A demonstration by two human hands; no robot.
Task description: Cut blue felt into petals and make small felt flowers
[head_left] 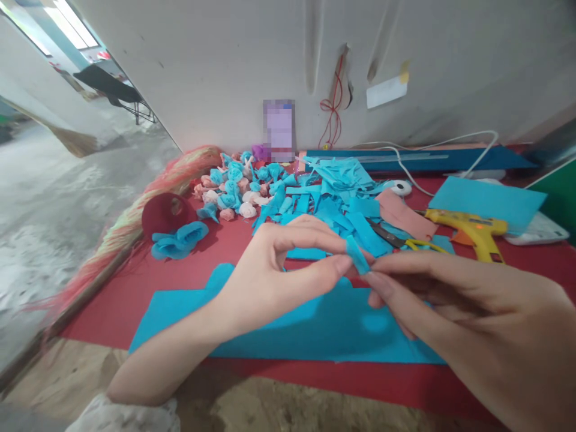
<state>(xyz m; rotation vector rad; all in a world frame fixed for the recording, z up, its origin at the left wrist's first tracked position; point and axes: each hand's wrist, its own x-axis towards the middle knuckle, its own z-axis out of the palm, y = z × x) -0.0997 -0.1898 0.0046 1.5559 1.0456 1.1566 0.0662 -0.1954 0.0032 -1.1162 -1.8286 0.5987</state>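
Note:
Between the fingertips of both hands is a small blue crepe paper strip (357, 255), folded or rolled narrow. My left hand (288, 264) pinches its upper left side with thumb and forefinger. My right hand (450, 306) grips the lower right end between thumb and fingers. Beneath them a large blue paper sheet (270, 336) lies flat on the red table (103, 318). Just beyond the hands is a heap of cut blue paper strips (333, 198). Scissors with yellow handles (423, 245) lie partly hidden behind my right hand.
Rolled blue, pink and white paper flowers (231, 186) are piled at the back left. A maroon tape roll (164, 215) and a blue paper flower (180, 240) sit nearer. At right are a yellow glue gun (468, 225), a pink paper piece (405, 214) and a white cable (405, 165).

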